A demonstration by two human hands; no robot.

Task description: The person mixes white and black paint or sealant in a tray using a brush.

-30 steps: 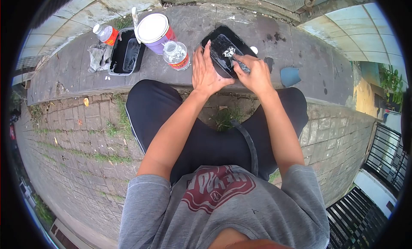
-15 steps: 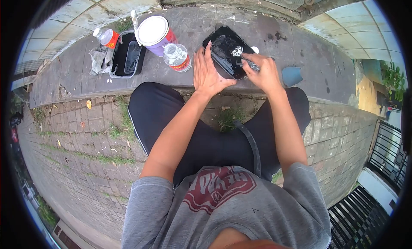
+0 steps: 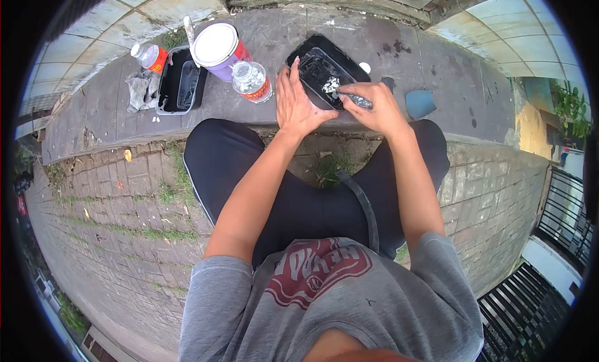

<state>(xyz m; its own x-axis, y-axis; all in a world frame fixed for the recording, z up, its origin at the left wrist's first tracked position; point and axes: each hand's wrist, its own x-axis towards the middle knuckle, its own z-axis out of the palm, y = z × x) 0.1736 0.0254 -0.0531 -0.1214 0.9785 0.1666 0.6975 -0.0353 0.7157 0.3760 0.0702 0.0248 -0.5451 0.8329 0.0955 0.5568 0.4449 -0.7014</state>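
Observation:
A black plastic tray (image 3: 355, 67), smeared inside with grey-white residue, rests on the dark tiled ledge. My left hand (image 3: 295, 105) grips its near left corner, fingers stretched along the left side and thumb along the front wall. In my right hand (image 3: 379, 107) is a tool with a mottled grey handle (image 3: 360, 101), its end pointing into the tray. White flaky material (image 3: 331, 85) lies at that end, near the tray's front right corner. The fingers partly hide the tool, so its exact kind cannot be made out.
Left of the tray stand an open plastic bottle (image 3: 253, 84) and a white-lidded paint tub (image 3: 216, 50). Farther left are another black tray (image 3: 167, 91), a second bottle (image 3: 150, 55) and a crumpled rag (image 3: 142, 91). A blue-grey piece (image 3: 421, 104) lies right; a white cap (image 3: 365, 67) sits behind.
The tool's end and the white flakes have shifted towards me and slightly left inside the tray. The tray sits slightly farther left and its inner walls show more. My left hand keeps its grip.

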